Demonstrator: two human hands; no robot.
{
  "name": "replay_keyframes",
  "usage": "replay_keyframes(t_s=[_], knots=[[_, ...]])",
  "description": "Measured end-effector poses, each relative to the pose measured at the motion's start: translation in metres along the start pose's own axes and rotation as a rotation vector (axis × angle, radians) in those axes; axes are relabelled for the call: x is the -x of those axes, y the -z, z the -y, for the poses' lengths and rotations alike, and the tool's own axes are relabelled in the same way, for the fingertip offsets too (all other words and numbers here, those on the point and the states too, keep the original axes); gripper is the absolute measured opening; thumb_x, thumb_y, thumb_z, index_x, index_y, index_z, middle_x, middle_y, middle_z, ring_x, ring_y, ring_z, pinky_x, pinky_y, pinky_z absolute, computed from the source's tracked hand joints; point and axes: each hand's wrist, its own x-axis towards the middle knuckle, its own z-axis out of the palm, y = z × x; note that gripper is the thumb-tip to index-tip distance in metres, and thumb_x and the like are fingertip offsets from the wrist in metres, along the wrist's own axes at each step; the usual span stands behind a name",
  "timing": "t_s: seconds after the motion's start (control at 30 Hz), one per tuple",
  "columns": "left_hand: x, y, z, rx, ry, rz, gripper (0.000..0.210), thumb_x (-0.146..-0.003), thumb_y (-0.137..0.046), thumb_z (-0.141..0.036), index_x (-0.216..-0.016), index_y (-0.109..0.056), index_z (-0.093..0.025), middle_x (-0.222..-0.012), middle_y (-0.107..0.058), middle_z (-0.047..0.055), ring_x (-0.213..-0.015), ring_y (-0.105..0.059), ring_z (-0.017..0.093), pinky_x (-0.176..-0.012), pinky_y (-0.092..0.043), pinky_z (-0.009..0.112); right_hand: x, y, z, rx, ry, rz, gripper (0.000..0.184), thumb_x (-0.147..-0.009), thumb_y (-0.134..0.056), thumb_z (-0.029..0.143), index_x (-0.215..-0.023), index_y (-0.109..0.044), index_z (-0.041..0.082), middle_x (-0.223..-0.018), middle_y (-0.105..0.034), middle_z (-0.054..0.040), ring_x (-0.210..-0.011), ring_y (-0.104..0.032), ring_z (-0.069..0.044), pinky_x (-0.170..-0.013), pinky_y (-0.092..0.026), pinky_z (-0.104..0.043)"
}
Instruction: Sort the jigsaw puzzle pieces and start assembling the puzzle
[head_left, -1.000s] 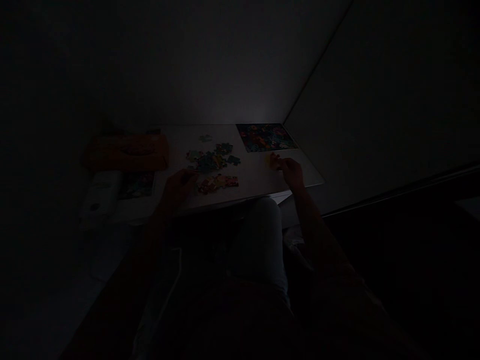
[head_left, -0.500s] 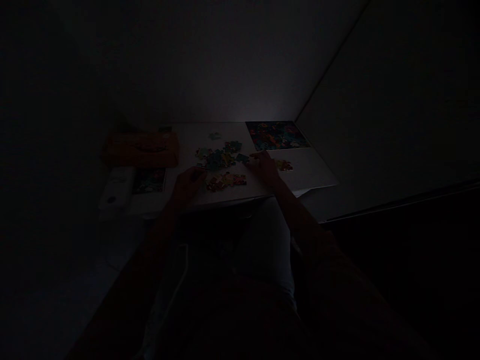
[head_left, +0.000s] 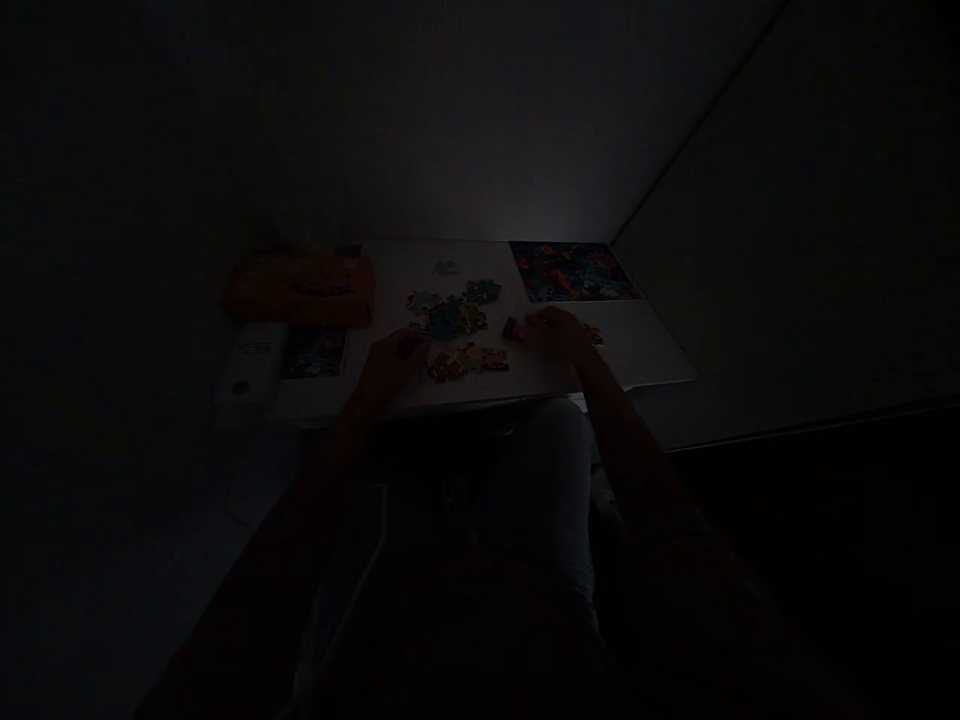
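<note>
Barely started, pretty dim: right hand (head_left: pixel 559 332) pinching a piece (head_left: pixel 513 328) mid-desk (head_left: pixel 645 350), left hand (head_left: pixel 390 362) resting curled, grip unclear, beside loose pieces (head_left: pixel 450 312), small joined cluster (head_left: pixel 469 360) only.

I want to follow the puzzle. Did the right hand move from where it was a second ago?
Yes. The right hand went left along the table, from below the puzzle picture's near edge toward the loose pieces in the middle.
</note>
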Motion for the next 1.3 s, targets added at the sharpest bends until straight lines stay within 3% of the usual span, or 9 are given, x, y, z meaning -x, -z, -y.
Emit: replay_keyframes(t_s=[0.13, 0.27, 0.37, 0.47, 0.6, 0.8, 1.0, 1.17, 1.3], knots=[[0.000, -0.001, 0.000, 0.005, -0.008, -0.003, 0.054, -0.099, -0.067, -0.065, -0.120, -0.083, -0.019, -0.117, -0.086, 0.012, -0.107, -0.080, 0.030, -0.098, -0.063, 0.044, -0.002, -0.002, -0.001, 0.006, -0.019, -0.007, 0.018, -0.100, -0.079, 0.039, -0.105, -0.083, 0.022, -0.119, -0.087, -0.0161, -0.106, -0.079, -0.033, -0.101, -0.061, -0.049], [0.001, 0.000, 0.000, 0.008, -0.013, 0.000, 0.048, -0.100, -0.068, -0.060, -0.120, -0.083, -0.019, -0.120, -0.086, 0.012, -0.111, -0.081, 0.030, -0.102, -0.064, 0.045, -0.009, -0.025, 0.027, -0.017, 0.064, 0.076, 0.032, -0.100, -0.086, 0.039, -0.127, -0.086, 0.022, -0.128, -0.085, -0.0143, -0.105, -0.080, -0.030, -0.106, -0.062, -0.047], [0.001, 0.001, -0.002, -0.015, -0.013, 0.005, 0.044, -0.101, -0.069, -0.057, -0.120, -0.083, -0.019, -0.122, -0.086, 0.012, -0.113, -0.081, 0.031, -0.104, -0.064, 0.045, -0.015, -0.045, 0.056, 0.027, 0.133, 0.147, 0.052, -0.094, -0.097, 0.044, -0.141, -0.085, 0.024, -0.146, -0.080, -0.0162, -0.112, -0.081, -0.031, -0.110, -0.062, -0.048], [0.002, 0.002, -0.003, -0.026, -0.014, 0.004, 0.046, -0.102, -0.068, -0.058, -0.120, -0.083, -0.018, -0.119, -0.086, 0.013, -0.110, -0.081, 0.031, -0.102, -0.064, 0.045, -0.020, -0.056, 0.079, 0.113, 0.117, 0.162, 0.055, -0.095, -0.097, 0.051, -0.141, -0.085, 0.024, -0.153, -0.075, -0.0191, -0.126, -0.079, -0.036, -0.115, -0.062, -0.054], [0.002, 0.002, -0.003, 0.000, -0.036, 0.011, 0.051, -0.101, -0.066, -0.061, -0.121, -0.083, -0.017, -0.119, -0.086, 0.014, -0.109, -0.081, 0.031, -0.100, -0.064, 0.045, -0.018, -0.054, 0.093, 0.164, 0.146, 0.150, 0.051, -0.098, -0.095, 0.055, -0.138, -0.086, 0.024, -0.152, -0.077, -0.0198, -0.133, -0.076, -0.040, -0.119, -0.060, -0.059], [0.002, 0.001, -0.002, -0.007, -0.009, 0.008, 0.045, -0.102, -0.068, -0.057, -0.120, -0.083, -0.018, -0.118, -0.086, 0.012, -0.109, -0.082, 0.031, -0.099, -0.064, 0.045, -0.003, -0.022, 0.105, 0.210, 0.264, 0.037, 0.060, -0.098, -0.093, 0.055, -0.147, -0.084, 0.021, -0.155, -0.076, -0.0219, -0.126, -0.079, -0.042, -0.116, -0.059, -0.060], [0.001, 0.001, -0.003, -0.008, 0.000, 0.014, 0.043, -0.102, -0.069, -0.056, -0.119, -0.083, -0.019, -0.118, -0.086, 0.012, -0.110, -0.081, 0.031, -0.103, -0.065, 0.046, 0.013, 0.041, 0.125, 0.143, 0.496, -0.109, 0.061, -0.098, -0.091, 0.055, -0.152, -0.082, 0.028, -0.146, -0.080, -0.0154, -0.133, -0.074, -0.046, -0.126, -0.051, -0.068], [0.000, 0.001, -0.001, -0.006, 0.005, 0.004, 0.047, -0.100, -0.069, -0.061, -0.119, -0.083, -0.020, -0.119, -0.086, 0.012, -0.111, -0.080, 0.031, -0.104, -0.064, 0.046, 0.029, 0.085, 0.146, 0.059, 0.503, -0.126, 0.061, -0.095, -0.093, 0.051, -0.151, -0.082, 0.027, -0.140, -0.078, -0.0162, -0.136, -0.073, -0.049, -0.120, -0.055, -0.067], [0.000, 0.000, 0.003, 0.003, -0.007, 0.001, 0.053, -0.099, -0.068, -0.067, -0.118, -0.083, -0.020, -0.115, -0.086, 0.012, -0.106, -0.080, 0.031, -0.100, -0.063, 0.045, 0.039, 0.096, 0.151, 0.099, 0.498, -0.129, 0.061, -0.094, -0.093, 0.047, -0.151, -0.082, 0.029, -0.143, -0.079, -0.0160, -0.142, -0.070, -0.049, -0.122, -0.055, -0.067]])
